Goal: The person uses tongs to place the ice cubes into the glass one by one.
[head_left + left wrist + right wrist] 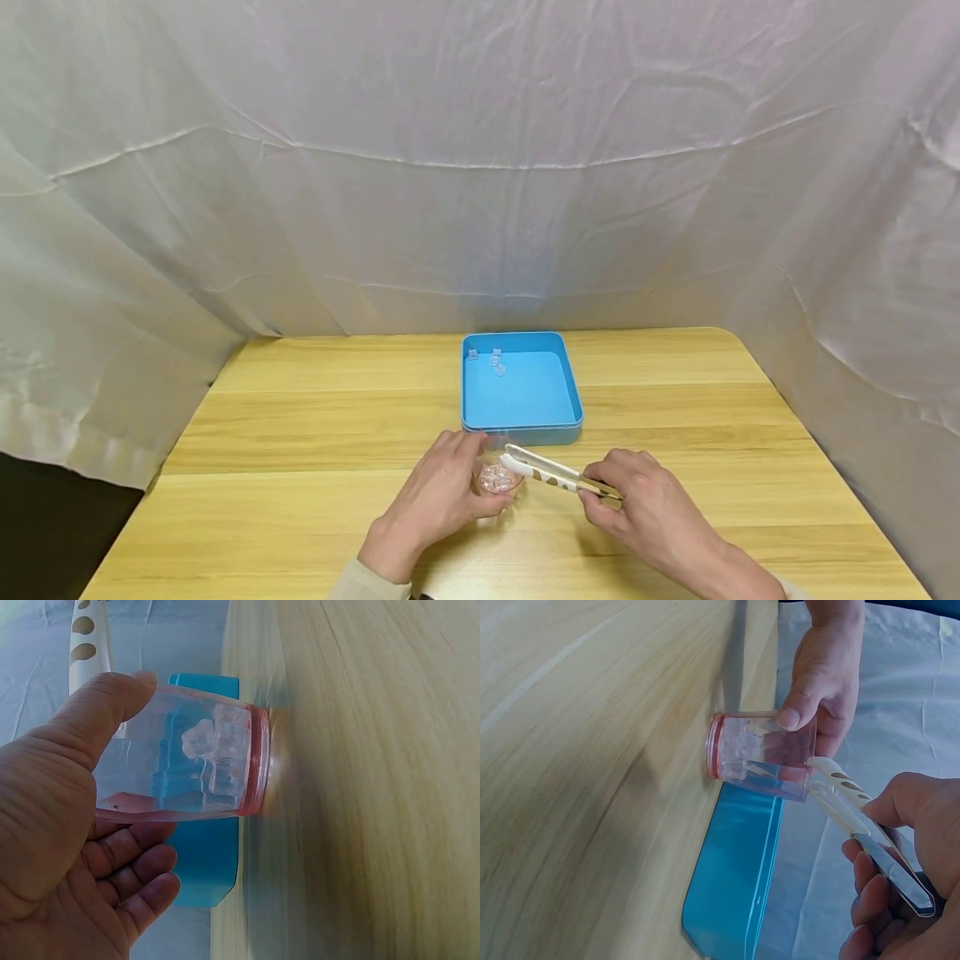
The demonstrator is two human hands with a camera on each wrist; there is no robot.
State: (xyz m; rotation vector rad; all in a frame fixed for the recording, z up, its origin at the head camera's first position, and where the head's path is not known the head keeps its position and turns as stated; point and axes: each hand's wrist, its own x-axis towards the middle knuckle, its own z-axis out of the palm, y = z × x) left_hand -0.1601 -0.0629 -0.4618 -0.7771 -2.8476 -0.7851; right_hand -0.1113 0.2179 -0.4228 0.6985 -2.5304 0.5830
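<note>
My left hand point(435, 487) grips a clear, pink-tinted cup point(754, 750) that stands upright on the table, thumb on one side and fingers round the other. Several clear ice-like cubes point(229, 765) lie in the bottom of the cup. In my right hand point(656, 504) is a pair of tongs point(546, 477), white with brown spots at the front and metal toward the back. The right thumb and fingers pinch the tongs' metal arms. Their white tips overlap the cup's mouth in the head view, and the right wrist view has them right at the rim.
Just behind the cup sits a shallow blue tray point(525, 408) on the wooden table point(315, 517). Several clear cubes point(496, 360) lie near its far left corner. Grey-white cloth point(480, 208) hangs round the back and sides of the table.
</note>
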